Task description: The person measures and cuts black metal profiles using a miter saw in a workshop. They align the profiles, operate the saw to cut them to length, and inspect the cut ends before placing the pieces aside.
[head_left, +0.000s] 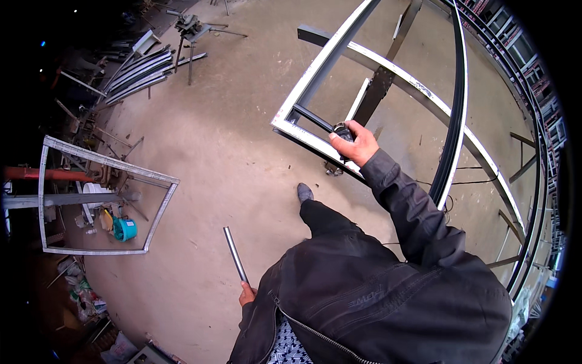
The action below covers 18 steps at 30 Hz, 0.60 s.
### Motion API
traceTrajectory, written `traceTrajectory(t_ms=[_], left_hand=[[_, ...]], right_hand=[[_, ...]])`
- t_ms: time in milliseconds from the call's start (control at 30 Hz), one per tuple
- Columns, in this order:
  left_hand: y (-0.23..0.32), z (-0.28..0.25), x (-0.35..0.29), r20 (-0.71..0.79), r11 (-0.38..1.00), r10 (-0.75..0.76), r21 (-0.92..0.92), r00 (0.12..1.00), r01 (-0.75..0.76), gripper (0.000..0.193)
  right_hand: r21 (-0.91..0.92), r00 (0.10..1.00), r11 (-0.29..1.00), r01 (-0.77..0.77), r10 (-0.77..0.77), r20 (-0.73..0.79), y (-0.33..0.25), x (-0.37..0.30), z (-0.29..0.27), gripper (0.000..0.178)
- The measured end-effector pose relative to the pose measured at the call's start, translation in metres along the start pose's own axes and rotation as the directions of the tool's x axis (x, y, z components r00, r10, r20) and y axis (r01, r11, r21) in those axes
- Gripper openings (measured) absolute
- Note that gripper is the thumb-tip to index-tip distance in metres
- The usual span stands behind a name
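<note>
My left hand (pixel 246 293) is closed around the lower end of a short metal profile (pixel 234 252), which points up and away over the floor. My right hand (pixel 357 144) grips a compact black object with a shiny top (pixel 343 131); its exact kind I cannot make out. From it a straight dark bar (pixel 313 117) runs to the near left corner of a large white and black metal frame (pixel 291 110). My right hand is over that frame's near edge, and the fingers' undersides are hidden.
A dark beam (pixel 374 97) and a long curved rail (pixel 424 91) support the large frame. At the left, a smaller metal frame (pixel 109 159) stands near a teal bucket (pixel 125 229). Stacked profiles (pixel 142 71) and a metal stand (pixel 191 30) are at the far left.
</note>
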<state>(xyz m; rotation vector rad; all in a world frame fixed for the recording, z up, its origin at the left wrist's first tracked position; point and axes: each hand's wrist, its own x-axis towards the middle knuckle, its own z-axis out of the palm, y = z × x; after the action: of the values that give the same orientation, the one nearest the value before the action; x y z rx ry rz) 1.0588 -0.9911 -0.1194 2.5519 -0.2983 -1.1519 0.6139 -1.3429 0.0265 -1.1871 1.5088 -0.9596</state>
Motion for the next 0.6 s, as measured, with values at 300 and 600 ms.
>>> traceTrajectory(t_ms=[300,600], left_hand=[[0.107,-0.015,0.006,-0.083,0.996,-0.006,-0.092,0.997,-0.002,0.079],[0.183,-0.010,0.023,-0.058,0.997,0.061,-0.034,0.996,-0.063,0.078]], right_hand=[[-0.636,0.953,0.772,0.014,-0.203,-0.225,0.009,0.243,-0.012,0.064],[-0.832,0.963,0.551,0.064,-0.253,-0.094,0.036,0.307,0.009,0.053]])
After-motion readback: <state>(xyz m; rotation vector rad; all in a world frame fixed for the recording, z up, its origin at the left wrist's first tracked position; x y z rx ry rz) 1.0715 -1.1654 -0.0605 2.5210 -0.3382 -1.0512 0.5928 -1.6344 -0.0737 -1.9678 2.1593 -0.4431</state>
